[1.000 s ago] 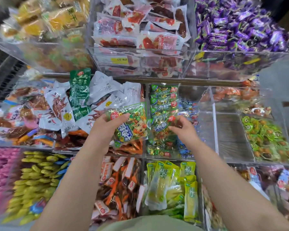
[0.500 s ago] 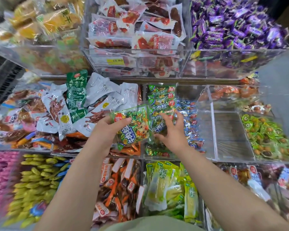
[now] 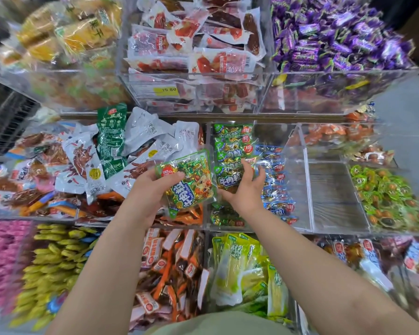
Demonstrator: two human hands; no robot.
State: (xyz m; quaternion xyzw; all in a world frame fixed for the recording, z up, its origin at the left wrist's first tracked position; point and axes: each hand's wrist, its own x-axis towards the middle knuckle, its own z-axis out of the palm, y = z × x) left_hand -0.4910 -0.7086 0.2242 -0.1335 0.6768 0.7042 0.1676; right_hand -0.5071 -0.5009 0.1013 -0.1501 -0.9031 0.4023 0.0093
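Because so many snack bins crowd the view, it helps to say that the work concerns only one of them: the middle bin of the second tier, with clear walls. Inside it, on the left side, a row of green packets stands one behind the other from far to near. Blue packets lie just beside them on the right. Some loose green packets lie low in the near part of the same bin.

One more green packet is outside this bin, held tilted just left of the near end of the row. The left hand holds it, with the thumb on its front face and the fingers behind it. The right hand has its fingers spread and holds nothing. Its palm faces the nearest packet of the row, and I cannot tell if it touches it.

In my judgement the stocking is partly done. The row is formed, but the held packet is not yet placed, and the loose ones wait too.
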